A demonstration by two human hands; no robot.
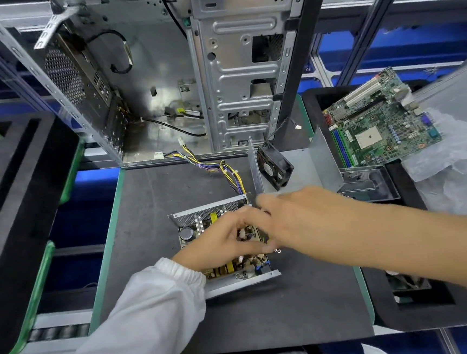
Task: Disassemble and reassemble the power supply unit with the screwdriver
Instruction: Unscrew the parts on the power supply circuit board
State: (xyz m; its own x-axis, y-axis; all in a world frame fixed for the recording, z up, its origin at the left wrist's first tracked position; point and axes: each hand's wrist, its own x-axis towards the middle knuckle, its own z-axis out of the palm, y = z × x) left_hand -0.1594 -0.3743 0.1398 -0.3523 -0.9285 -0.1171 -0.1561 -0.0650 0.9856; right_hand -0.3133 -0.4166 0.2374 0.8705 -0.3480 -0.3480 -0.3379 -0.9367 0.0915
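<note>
Working over the opened grey metal power supply unit (224, 242), which sits near the middle of the dark bench mat (150, 212) with its brown circuit board exposed, you seem to be mid-disassembly or just starting refitting. Your left hand (221, 243) rests on the board with fingers curled down among the components; whether it grips anything, I cannot tell. Your right hand (284, 217) is blurred, reaching across at 3 o'clock of the unit; its grasp is unclear, and no screwdriver shows. Next you likely need a steady hold on the board. At 1 o'clock stand the bent grey metal cover (310, 164) and black square fan (275, 166); the yellow-and-purple wire bundle (226, 171) runs toward 12.
</note>
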